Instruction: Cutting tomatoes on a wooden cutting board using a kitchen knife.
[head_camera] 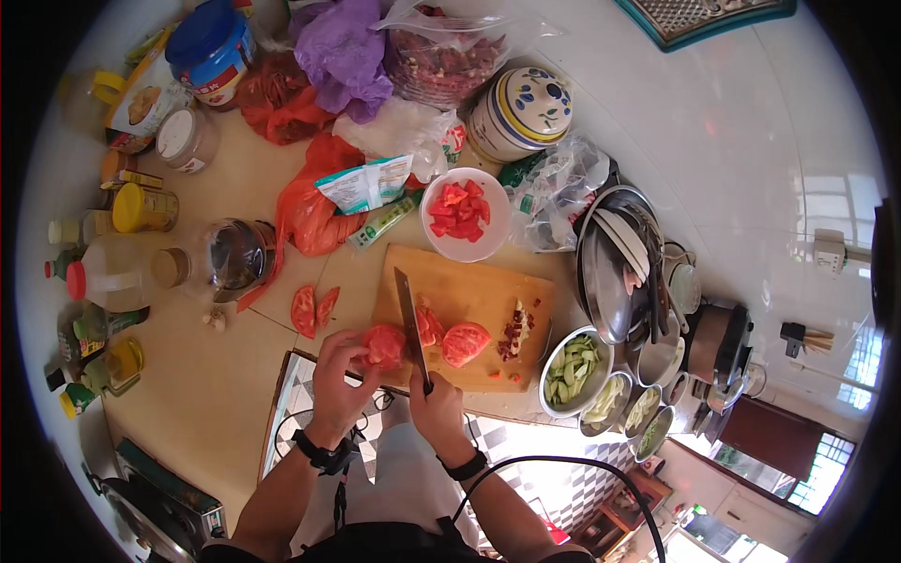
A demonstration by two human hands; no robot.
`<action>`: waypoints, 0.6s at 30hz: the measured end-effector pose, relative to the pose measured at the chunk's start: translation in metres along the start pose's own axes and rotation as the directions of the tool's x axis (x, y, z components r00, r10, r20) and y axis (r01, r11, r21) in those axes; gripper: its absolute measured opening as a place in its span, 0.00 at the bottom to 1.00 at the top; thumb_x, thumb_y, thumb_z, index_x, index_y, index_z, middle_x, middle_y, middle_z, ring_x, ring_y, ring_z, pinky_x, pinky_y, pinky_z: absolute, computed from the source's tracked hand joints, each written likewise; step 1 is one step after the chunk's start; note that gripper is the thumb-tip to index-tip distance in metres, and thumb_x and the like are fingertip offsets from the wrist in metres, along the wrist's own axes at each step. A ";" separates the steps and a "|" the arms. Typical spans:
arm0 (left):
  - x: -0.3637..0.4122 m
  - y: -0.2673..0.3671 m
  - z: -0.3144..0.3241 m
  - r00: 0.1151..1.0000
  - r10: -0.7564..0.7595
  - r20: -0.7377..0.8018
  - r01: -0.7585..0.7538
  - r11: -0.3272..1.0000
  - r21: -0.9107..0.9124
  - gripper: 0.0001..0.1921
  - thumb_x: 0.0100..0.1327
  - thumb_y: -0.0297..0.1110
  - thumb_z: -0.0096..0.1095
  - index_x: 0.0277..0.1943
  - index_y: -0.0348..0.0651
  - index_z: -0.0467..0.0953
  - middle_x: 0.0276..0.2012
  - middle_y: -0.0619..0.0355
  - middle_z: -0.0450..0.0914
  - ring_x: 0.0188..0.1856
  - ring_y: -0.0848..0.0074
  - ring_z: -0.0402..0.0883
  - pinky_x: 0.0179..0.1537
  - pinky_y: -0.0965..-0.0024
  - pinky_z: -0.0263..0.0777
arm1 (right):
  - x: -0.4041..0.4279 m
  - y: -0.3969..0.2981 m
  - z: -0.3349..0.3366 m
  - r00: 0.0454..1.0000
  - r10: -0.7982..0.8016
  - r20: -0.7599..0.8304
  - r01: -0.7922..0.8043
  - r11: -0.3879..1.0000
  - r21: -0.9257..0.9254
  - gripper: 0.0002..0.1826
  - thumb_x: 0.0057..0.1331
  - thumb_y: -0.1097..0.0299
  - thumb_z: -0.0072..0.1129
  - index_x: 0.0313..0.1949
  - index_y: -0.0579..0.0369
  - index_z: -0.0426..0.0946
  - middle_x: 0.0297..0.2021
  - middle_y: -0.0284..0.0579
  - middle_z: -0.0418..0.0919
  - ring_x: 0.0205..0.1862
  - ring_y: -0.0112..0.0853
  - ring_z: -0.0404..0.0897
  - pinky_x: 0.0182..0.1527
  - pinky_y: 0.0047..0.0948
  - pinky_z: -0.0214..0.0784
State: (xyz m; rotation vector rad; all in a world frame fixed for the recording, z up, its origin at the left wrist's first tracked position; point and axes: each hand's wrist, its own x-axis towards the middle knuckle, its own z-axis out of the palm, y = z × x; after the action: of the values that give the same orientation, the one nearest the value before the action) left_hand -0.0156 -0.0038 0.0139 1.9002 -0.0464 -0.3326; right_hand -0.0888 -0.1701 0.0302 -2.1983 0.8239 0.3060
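My right hand (435,408) grips the handle of a kitchen knife (408,317), its blade pointing away from me over a wooden cutting board (464,274). Left of the blade, my left hand (345,383) has its fingers around a piece of tomato (385,346) at the board's left edge. Just right of the blade lie cut tomato pieces (429,325), and beside them a larger tomato chunk (466,344) with its cut face up. Chopped red and pale bits (517,329) form a small pile on the board's right. Two tomato wedges (304,311) rest on the countertop.
A white bowl of diced tomato (465,248) stands behind the board. To the right are a metal bowl of green slices (547,394), several smaller bowls and a stacked metal pan (598,281). A large plastic jar (193,260), bottles and a red plastic bag (313,229) occupy the left.
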 end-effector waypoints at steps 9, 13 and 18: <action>0.014 0.005 0.004 0.998 0.068 0.001 -0.068 0.997 -0.036 0.15 0.66 0.19 0.73 0.55 0.33 0.83 0.56 0.46 0.83 0.53 0.62 0.89 0.55 0.64 0.86 | -0.034 -0.015 -0.051 1.000 -0.020 -0.009 0.020 0.999 0.039 0.21 0.79 0.62 0.66 0.28 0.60 0.75 0.14 0.52 0.73 0.18 0.52 0.81 0.23 0.44 0.71; 0.017 0.005 0.007 0.997 0.080 0.022 -0.079 0.995 -0.056 0.15 0.64 0.18 0.74 0.53 0.33 0.83 0.54 0.47 0.83 0.51 0.62 0.89 0.55 0.64 0.86 | -0.043 -0.013 -0.056 0.995 -0.094 0.012 0.094 0.996 0.006 0.21 0.79 0.62 0.64 0.28 0.61 0.78 0.15 0.55 0.74 0.18 0.53 0.81 0.25 0.47 0.70; 0.017 0.004 0.012 0.992 0.125 0.027 -0.126 0.990 0.059 0.13 0.62 0.19 0.74 0.50 0.33 0.83 0.54 0.48 0.83 0.50 0.62 0.89 0.53 0.65 0.87 | 0.003 -0.004 -0.010 0.998 -0.017 0.063 0.024 0.994 -0.109 0.20 0.77 0.60 0.64 0.29 0.63 0.81 0.21 0.65 0.80 0.28 0.64 0.84 0.31 0.57 0.76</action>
State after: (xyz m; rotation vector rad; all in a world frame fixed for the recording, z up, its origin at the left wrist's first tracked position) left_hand -0.0014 -0.0200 0.0103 1.9428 -0.1934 -0.2705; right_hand -0.0842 -0.1763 0.0380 -2.2855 0.7658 0.4162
